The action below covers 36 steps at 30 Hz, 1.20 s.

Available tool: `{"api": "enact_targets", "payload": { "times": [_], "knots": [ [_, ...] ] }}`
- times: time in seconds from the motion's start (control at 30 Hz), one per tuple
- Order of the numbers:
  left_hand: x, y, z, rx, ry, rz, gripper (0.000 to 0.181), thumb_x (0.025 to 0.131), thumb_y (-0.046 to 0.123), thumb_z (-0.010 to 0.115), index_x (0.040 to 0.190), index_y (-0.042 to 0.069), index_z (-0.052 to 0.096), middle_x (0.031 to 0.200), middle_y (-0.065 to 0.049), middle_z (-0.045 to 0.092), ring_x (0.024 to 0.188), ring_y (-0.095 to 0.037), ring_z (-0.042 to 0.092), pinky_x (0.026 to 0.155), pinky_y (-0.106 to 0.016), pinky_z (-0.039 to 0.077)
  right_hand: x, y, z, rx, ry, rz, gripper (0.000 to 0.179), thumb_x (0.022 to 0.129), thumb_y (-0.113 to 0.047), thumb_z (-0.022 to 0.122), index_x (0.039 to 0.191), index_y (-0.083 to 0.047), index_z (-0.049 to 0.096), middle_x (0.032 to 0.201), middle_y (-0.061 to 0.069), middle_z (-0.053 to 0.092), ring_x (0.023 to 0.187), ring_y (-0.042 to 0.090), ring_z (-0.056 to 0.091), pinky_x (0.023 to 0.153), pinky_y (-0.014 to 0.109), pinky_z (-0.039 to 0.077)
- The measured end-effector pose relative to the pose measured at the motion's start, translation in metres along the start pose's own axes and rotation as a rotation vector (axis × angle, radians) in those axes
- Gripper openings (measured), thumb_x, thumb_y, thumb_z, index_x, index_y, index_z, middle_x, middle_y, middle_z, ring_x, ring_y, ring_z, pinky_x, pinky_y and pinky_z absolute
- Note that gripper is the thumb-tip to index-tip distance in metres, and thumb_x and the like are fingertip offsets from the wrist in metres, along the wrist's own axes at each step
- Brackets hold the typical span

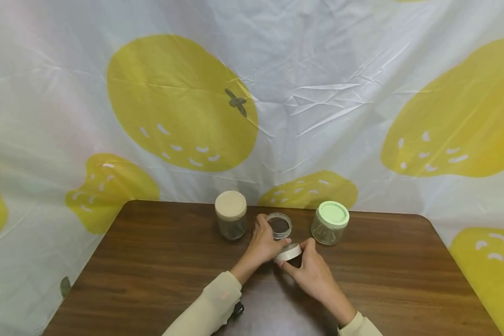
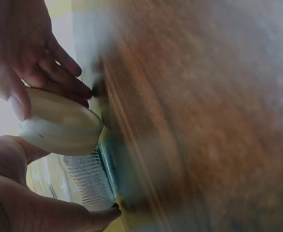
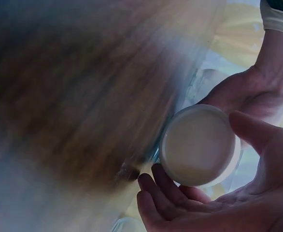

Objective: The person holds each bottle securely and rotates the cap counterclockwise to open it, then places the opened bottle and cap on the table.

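Note:
A clear jar (image 1: 280,217) stands uncovered on the table, its mouth facing up and its inside looking dark. My left hand (image 1: 263,241) grips its side; in the left wrist view, thumb and fingers curl round the ribbed glass of the jar (image 2: 86,183). Just in front of the jar, my right hand (image 1: 315,275) holds a white round lid (image 1: 291,252) by its edge, between thumb and fingers. The lid is tilted, apart from the jar's mouth in the head view. In the right wrist view the flat face of the lid (image 3: 197,145) shows.
To the left stands a taller jar with a beige lid (image 1: 231,210). A jar with a pale green lid (image 1: 332,217) is at the right, near my right fingertips. Behind the brown wooden table (image 1: 172,261) hangs a white cloth (image 1: 302,116) with yellow fruit prints.

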<state>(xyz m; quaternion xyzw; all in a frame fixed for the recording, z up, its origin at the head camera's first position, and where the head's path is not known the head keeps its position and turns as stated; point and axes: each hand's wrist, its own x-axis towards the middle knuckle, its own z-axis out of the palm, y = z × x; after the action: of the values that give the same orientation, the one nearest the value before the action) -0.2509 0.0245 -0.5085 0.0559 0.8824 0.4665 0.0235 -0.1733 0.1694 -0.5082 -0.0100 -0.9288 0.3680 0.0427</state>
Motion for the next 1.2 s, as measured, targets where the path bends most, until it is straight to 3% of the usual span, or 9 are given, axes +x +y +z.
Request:
{"api": "enact_targets", "payload": {
  "times": [0.23, 0.37, 0.53, 0.67, 0.87, 1.2],
  "knots": [
    [0.000, -0.005, -0.001, 0.044, 0.013, 0.050, 0.078, 0.083, 0.023, 0.090, 0.134, 0.001, 0.036, 0.129, -0.026, 0.051, 0.124, -0.044, 0.057, 0.104, -0.054, 0.051, 0.001, 0.007, 0.006, -0.006, 0.070, -0.120, 0.068, 0.073, -0.034, 0.092, 0.112, -0.002, 0.047, 0.093, 0.017, 0.065, 0.083, 0.027, 0.063, 0.073, 0.046, 0.052],
    [-0.001, -0.003, -0.003, 0.035, -0.017, 0.027, 0.082, 0.082, 0.020, 0.090, 0.139, -0.001, 0.035, 0.136, -0.028, 0.050, 0.131, -0.046, 0.056, 0.109, -0.055, 0.050, 0.000, 0.005, 0.003, -0.033, -0.002, -0.120, 0.083, 0.069, -0.026, 0.093, 0.132, 0.001, 0.045, 0.108, 0.023, 0.068, 0.099, 0.034, 0.067, 0.082, 0.050, 0.055],
    [0.000, -0.004, -0.003, 0.043, -0.028, 0.018, 0.086, 0.084, 0.022, 0.090, 0.144, -0.001, 0.032, 0.142, -0.030, 0.048, 0.134, -0.046, 0.056, 0.109, -0.056, 0.051, -0.001, 0.005, 0.005, -0.147, -0.055, -0.159, 0.098, 0.069, -0.030, 0.096, 0.149, -0.007, 0.044, 0.121, 0.019, 0.070, 0.111, 0.033, 0.065, 0.083, 0.047, 0.056],
    [-0.002, -0.003, -0.004, 0.052, -0.033, 0.010, 0.086, 0.085, 0.022, 0.090, 0.144, -0.001, 0.032, 0.142, -0.030, 0.047, 0.134, -0.046, 0.057, 0.108, -0.056, 0.051, -0.004, 0.004, 0.008, -0.255, -0.043, -0.190, 0.097, 0.067, -0.038, 0.099, 0.146, -0.009, 0.052, 0.125, 0.013, 0.070, 0.110, 0.028, 0.064, 0.082, 0.044, 0.057],
    [-0.003, -0.003, -0.004, 0.049, -0.020, 0.031, 0.086, 0.085, 0.022, 0.089, 0.145, -0.001, 0.032, 0.143, -0.030, 0.046, 0.130, -0.046, 0.059, 0.105, -0.055, 0.053, -0.001, 0.002, 0.012, -0.395, 0.014, -0.272, 0.086, 0.062, -0.047, 0.101, 0.124, -0.002, 0.061, 0.112, 0.014, 0.064, 0.103, 0.032, 0.059, 0.084, 0.046, 0.056],
    [-0.003, -0.008, -0.001, 0.038, -0.028, 0.041, 0.086, 0.089, 0.021, 0.086, 0.149, -0.002, 0.029, 0.147, -0.032, 0.043, 0.133, -0.047, 0.057, 0.108, -0.056, 0.052, 0.002, 0.005, 0.013, -0.435, -0.042, -0.273, 0.096, 0.057, -0.066, 0.097, 0.124, -0.006, 0.061, 0.110, 0.010, 0.058, 0.108, 0.033, 0.058, 0.083, 0.048, 0.055]
  ]
}}
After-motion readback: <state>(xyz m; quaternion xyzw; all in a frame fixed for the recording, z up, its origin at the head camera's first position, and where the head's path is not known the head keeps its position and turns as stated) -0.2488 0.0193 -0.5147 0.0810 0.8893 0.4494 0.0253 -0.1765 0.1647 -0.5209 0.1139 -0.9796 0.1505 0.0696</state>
